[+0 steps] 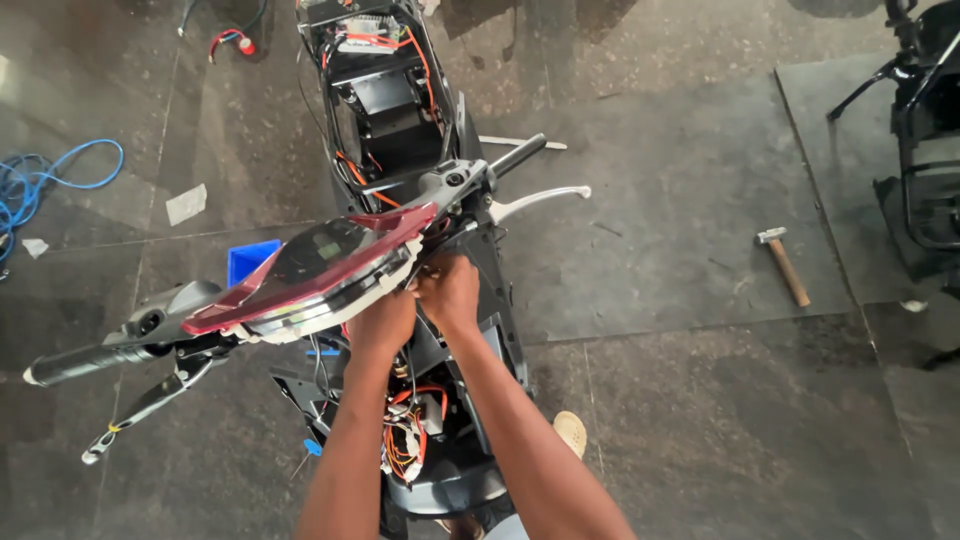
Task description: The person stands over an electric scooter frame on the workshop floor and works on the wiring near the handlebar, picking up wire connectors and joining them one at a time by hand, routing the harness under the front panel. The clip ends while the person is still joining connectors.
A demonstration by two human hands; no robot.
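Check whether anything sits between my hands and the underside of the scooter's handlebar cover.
Nothing visible does. The left hand and right hand are already pressed against the lower edge of the red handlebar cover. Loose orange wiring hangs lower, beside the forearms, not between hands and cover.

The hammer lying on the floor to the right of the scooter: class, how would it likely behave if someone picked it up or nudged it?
The hammer would probably feel head-heavy, since a metal head sits on a slim wooden handle. It looks rigid, not floppy. Nudged on the smooth stone floor, it would likely slide or pivot rather than roll, because the head lies crosswise.
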